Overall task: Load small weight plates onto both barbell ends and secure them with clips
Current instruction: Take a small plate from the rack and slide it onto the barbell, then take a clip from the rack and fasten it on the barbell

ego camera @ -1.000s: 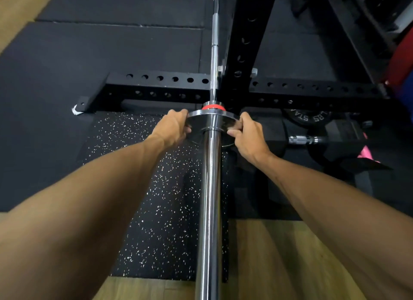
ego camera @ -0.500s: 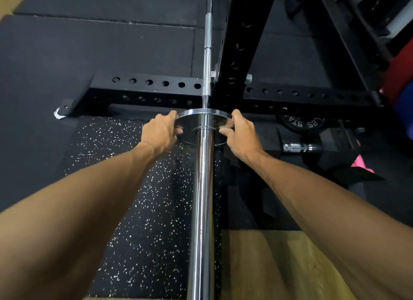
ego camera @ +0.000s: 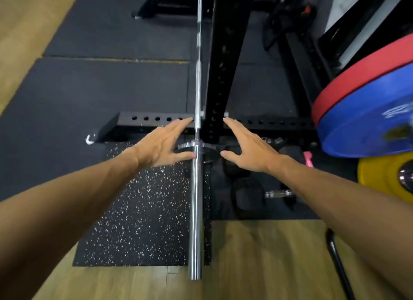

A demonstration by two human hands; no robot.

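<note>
The chrome barbell sleeve (ego camera: 195, 210) runs from the bottom centre up toward the black rack upright (ego camera: 220, 65). A small silver weight plate (ego camera: 209, 149) sits on the sleeve at its inner end, partly hidden by my hands. My left hand (ego camera: 163, 143) hovers flat on the plate's left side, fingers spread, thumb near the sleeve. My right hand (ego camera: 248, 145) hovers on the plate's right side, fingers spread too. Neither hand holds anything. No clip is in sight.
Red, blue (ego camera: 366, 116) and yellow (ego camera: 384, 176) bumper plates are stacked on storage at the right. Dumbbells (ego camera: 277, 193) lie on the black mat right of the sleeve. A speckled mat (ego camera: 143, 210) lies under the bar, with the rack base beam (ego camera: 152, 121) behind and wooden floor near me.
Both hands have let go of the small plate and opened, lifting away from it. The plate stays at the sleeve's inner end. The camera has tilted up and back.
</note>
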